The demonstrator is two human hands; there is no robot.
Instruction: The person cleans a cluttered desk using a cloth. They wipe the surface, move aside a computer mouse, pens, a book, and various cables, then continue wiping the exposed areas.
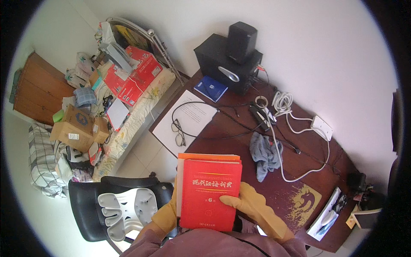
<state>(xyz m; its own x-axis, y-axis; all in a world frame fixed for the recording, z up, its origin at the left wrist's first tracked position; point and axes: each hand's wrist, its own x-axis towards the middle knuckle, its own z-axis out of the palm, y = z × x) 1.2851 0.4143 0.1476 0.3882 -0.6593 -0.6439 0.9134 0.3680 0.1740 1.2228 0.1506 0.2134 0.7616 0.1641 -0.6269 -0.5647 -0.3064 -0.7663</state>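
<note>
Both of my hands wear yellow rubber gloves. Between them, close to my body, is a red hardcover dictionary lying on another book with an orange edge. My right hand grips the right side, its thumb on the red cover. My left hand is at the left side, its fingers hidden by the books. Beyond the books, a grey cloth lies crumpled on the dark wooden desk. Eyeglasses and a black cable rest on printed paper to the left.
A blue booklet lies before a black subwoofer carrying a small speaker. A white power strip, its coiled cord and a tape roll are at the right. An office chair stands left, near a cluttered bed.
</note>
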